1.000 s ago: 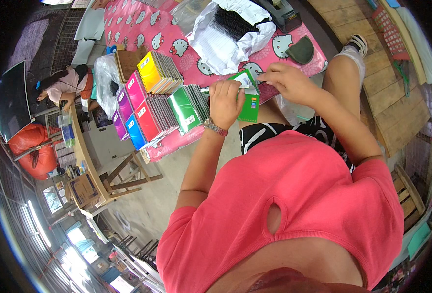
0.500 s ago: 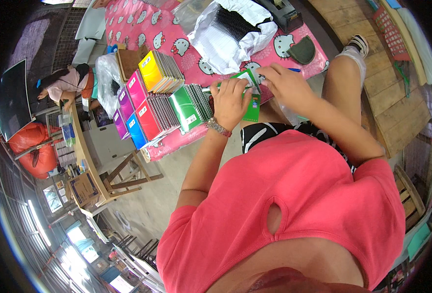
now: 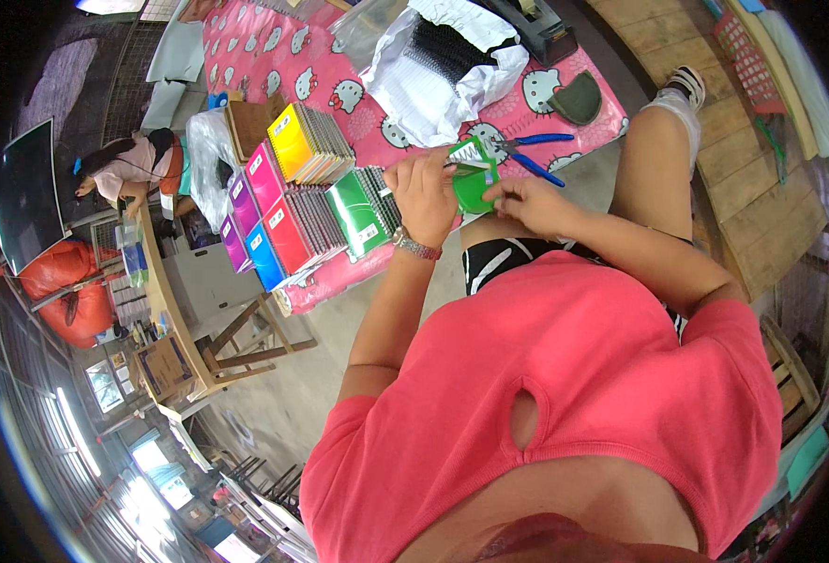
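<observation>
A small green spiral notebook [image 3: 474, 190] is held at the table's near edge, its cover partly lifted from the pages. My left hand [image 3: 424, 195] grips its left side, fingers curled over it. At the lower right corner, my right hand [image 3: 535, 205] pinches the green cover between thumb and fingers. Blue-handled pliers [image 3: 544, 140] lie on the table just beyond my right hand, handles spread. Left of my left hand stands a stack of green spiral notebooks [image 3: 351, 216].
Yellow [image 3: 293, 145], red [image 3: 288, 236] and other coloured notebook stacks stand on the pink patterned tablecloth [image 3: 316, 291]. Farther back are black coils [image 3: 447, 52] on white paper [image 3: 400, 98], a dark green half-round pouch [image 3: 579, 99] and a tape dispenser [image 3: 543, 36]. Another person [image 3: 119, 169] is at far left.
The pliers now lie on the table, away from my right hand. That hand has come down and nearer to grasp the notebook's lower corner. My left hand has shifted slightly left.
</observation>
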Tool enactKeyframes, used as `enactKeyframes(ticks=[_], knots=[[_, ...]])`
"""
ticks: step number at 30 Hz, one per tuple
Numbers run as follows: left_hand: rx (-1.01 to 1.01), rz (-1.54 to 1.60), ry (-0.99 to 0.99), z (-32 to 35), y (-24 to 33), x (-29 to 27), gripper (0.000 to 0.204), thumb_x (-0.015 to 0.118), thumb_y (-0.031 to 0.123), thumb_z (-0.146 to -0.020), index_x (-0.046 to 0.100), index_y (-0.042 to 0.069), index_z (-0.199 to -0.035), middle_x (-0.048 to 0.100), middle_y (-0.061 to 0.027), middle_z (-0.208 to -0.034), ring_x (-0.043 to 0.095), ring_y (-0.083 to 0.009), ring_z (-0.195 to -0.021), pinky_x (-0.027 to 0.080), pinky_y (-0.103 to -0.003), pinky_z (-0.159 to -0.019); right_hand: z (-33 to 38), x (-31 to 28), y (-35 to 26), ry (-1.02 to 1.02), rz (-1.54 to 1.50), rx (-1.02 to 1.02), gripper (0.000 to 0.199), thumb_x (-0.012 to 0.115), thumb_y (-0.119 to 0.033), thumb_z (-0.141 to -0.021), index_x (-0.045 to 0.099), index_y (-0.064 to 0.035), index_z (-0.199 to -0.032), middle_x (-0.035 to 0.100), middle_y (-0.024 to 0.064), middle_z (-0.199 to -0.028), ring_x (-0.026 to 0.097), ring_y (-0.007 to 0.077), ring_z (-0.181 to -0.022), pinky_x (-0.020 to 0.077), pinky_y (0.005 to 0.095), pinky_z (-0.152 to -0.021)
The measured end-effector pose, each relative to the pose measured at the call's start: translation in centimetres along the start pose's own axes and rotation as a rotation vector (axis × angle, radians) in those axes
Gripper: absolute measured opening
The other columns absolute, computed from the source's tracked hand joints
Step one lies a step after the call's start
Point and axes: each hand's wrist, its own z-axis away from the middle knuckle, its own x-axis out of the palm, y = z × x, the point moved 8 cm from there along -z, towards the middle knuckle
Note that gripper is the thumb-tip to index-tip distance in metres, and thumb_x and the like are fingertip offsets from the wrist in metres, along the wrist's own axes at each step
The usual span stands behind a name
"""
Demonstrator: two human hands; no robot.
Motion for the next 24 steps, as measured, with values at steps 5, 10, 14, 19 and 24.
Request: enactKeyframes(ticks=[5,10,14,19,24], knots=[[0.103,-0.096,-0.041,1.2,1.2,0.8,0.03,0.07,0.016,-0.079,0.058,0.013,-0.106,0.063,-0.0019,-0.092,0.058,-0.021,-0.09,0.036,-0.043,-0.083,-0.5,-3.7,-3.9,0.256,0.526,-0.351,0.026,0.062,-0.015,-0.082,0.068,-0.0111,-0.107,0.058,0.0153,-0.086,0.06,0.0368,-0.092,0.0484,0.0456,-0.08],[0.1,0.059,-0.141,1.5,1.4,2.2,0.03,0.068,0.02,-0.083,0.058,0.013,-0.111,0.064,-0.0028,-0.095,0.059,-0.0217,-0.093,0.033,-0.047,-0.087,-0.9,-12.3,-4.9,0.468,0.742,-0.285,0.026,0.067,-0.021,-0.079,0.065,-0.0121,-0.103,0.056,0.0175,-0.108,0.055,0.0358,-0.107,0.0453,0.0455,-0.09],[-0.131,-0.166,-0.271,1.5,1.3,1.4,0.037,0.069,0.029,-0.085,0.057,0.012,-0.116,0.059,-0.0072,-0.115,0.05,-0.0308,-0.115,0.027,-0.06,-0.095,-0.4,-14.6,-6.3,0.683,1.237,-0.364,0.035,0.072,-0.024,-0.075,0.062,-0.013,-0.107,0.054,0.0161,-0.123,0.048,0.0396,-0.119,0.0427,0.0528,-0.095],[-0.327,0.052,-0.15,2.9,0.6,0.5,0.042,0.075,0.025,-0.081,0.056,0.007,-0.114,0.052,-0.0149,-0.121,0.039,-0.0395,-0.125,0.026,-0.058,-0.103,-1.6,-15.1,-6.4,0.644,1.185,-0.403,0.037,0.075,-0.025,-0.072,0.065,-0.0105,-0.105,0.057,0.0183,-0.123,0.049,0.0397,-0.12,0.0433,0.0522,-0.096],[-0.243,0.128,-0.101,2.6,0.0,0.4,0.038,0.08,0.021,-0.075,0.058,0.005,-0.102,0.054,-0.0146,-0.104,0.046,-0.0364,-0.108,0.037,-0.048,-0.094,-2.8,-12.5,-9.9,0.242,0.826,-0.267,0.028,0.07,-0.022,-0.075,0.071,0.0011,-0.091,0.069,0.017,-0.095,0.063,0.0315,-0.096,0.0489,0.0387,-0.091]])
